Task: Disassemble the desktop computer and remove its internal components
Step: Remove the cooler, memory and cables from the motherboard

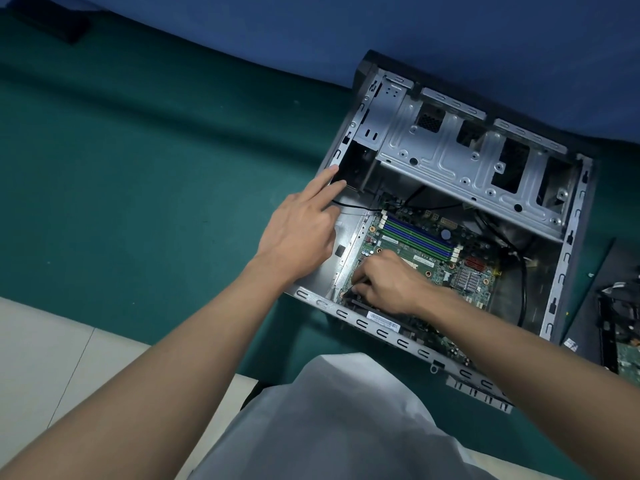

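One computer case (568, 237) lies open, with one motherboard (433, 268) and one metal drive cage (450, 157) inside it. The board carries four memory slots (415, 235) (blue and green) and one silver heatsink (469, 280). Two hands are in view, the left hand (298, 230) and the right hand (388, 285), with one thin dark tool (351, 289) pinched in the right. One loose screw (590, 274) sits on one black panel (585, 306) beside the case.

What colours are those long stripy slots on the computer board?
Blue and green. The memory slots on the motherboard show best in the head view.
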